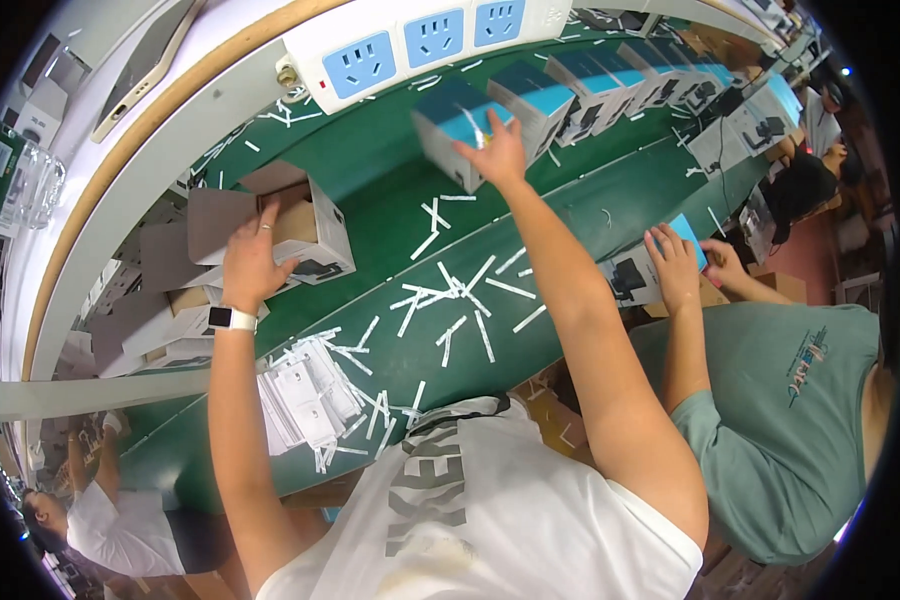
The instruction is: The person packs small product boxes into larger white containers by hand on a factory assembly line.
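My left hand [251,258] is at an open carton [322,240], fingers over its near edge by the raised flap and thumb against its side. The carton's flaps stand up, and its inside shows brown cardboard. Farther right, my right hand [497,152] spans the top of a closed blue-topped box [448,125], fingers gripping it. This box is slightly blurred and stands at the near end of a row of similar boxes [532,100].
White paper strips [455,290] lie scattered over the green bench [390,330]. A stack of white leaflets [305,395] sits near my left forearm. More open cartons [170,310] stand left. A power strip [430,40] runs behind. At right, a co-worker's hands [678,262] hold a box.
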Motion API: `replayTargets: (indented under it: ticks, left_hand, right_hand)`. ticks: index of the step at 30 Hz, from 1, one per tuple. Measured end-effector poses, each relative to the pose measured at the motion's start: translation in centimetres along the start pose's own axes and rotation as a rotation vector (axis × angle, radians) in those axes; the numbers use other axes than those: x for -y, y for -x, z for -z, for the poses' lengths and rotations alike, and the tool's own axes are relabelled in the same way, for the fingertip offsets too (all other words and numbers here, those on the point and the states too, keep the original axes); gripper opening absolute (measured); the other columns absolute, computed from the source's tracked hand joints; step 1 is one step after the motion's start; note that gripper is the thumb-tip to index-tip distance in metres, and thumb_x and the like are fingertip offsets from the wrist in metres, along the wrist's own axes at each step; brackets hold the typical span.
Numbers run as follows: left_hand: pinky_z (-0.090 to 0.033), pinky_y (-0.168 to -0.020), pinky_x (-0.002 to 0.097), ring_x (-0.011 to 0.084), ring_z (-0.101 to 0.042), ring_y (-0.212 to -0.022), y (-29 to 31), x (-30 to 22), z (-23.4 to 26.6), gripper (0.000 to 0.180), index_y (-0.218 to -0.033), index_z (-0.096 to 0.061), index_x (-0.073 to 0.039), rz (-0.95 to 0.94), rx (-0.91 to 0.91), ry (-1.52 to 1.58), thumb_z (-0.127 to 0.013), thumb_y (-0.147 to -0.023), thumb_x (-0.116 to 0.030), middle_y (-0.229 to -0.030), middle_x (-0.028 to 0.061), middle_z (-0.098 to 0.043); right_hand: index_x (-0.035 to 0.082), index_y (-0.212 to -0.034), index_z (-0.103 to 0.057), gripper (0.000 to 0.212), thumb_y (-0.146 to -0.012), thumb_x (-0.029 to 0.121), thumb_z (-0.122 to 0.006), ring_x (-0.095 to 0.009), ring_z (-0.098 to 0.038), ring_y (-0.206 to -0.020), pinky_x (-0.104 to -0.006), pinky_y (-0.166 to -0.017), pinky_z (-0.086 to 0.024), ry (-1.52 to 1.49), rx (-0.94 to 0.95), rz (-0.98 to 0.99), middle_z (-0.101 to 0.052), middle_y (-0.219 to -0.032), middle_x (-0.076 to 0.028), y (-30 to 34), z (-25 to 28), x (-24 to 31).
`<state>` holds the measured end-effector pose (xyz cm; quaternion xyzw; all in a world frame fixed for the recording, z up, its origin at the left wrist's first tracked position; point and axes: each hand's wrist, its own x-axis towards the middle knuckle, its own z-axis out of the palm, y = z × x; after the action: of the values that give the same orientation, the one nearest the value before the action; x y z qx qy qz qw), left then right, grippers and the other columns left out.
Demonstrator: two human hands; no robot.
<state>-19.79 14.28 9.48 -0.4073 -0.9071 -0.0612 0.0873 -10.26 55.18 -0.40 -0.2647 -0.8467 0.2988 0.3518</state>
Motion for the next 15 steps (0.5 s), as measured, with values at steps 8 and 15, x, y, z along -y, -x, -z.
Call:
replayTargets:
  ticks: [8,15]
  left_hand:
    - [-0.052,-0.071,0.0413,0.0285,-0.066,-0.080,8.6,-2.0,-3.4,0.027,-0.102,-0.074,-0.013,-0.041,-0.121,-0.085,-0.061,-0.078,-0.008,-0.090,0.0123,-0.071]
    - [-0.046,-0.103,0.0430,0.0228,-0.061,-0.120,21.3,-7.5,-0.6,0.035,-0.111,-0.074,-0.011,-0.392,-0.050,0.253,-0.062,-0.078,-0.009,-0.124,0.0014,-0.069]
  right_hand:
    - [0.008,-0.096,-0.067,0.039,-0.088,0.046,-0.068,-0.039,-0.063,-0.095,-0.0499,-0.076,-0.051,0.092,0.109,-0.060,-0.066,-0.099,-0.016,11.4,1.3,-0.9]
    - [0.005,-0.122,-0.068,0.067,-0.099,0.060,-0.038,-0.040,-0.061,-0.118,-0.0463,-0.101,-0.045,0.093,0.655,-0.529,-0.067,-0.121,-0.023,34.0,1.8,-2.8]
